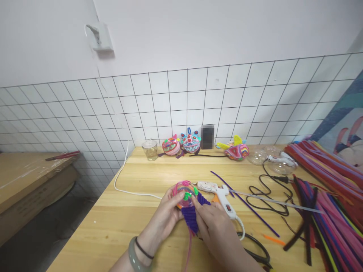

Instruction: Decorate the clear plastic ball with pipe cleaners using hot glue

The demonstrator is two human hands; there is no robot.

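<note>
My left hand [166, 211] is wrapped round a clear ball decorated with coloured pipe cleaners [184, 189], its thumb resting on the front near a green curl. My right hand [211, 219] is at the ball's right side, its index finger pressing the surface beside the green curls and its other fingers bent. Purple pipe-cleaner fins [189, 218] stick out below and to the right of the ball. A pink pipe cleaner [188, 251] hangs beneath it. Just beyond my right hand lies a white glue gun [210, 187] with a long glue stick in its back.
Finished pipe-cleaner figures [190, 143] stand along the wall beside a lidded jar [150, 150]. Bundled pipe cleaners [334, 211] fill the right side. A black cord [266, 189], clear balls [258, 155], scissors handles [259, 247] and a purple pipe cleaner [255, 211] lie on the right.
</note>
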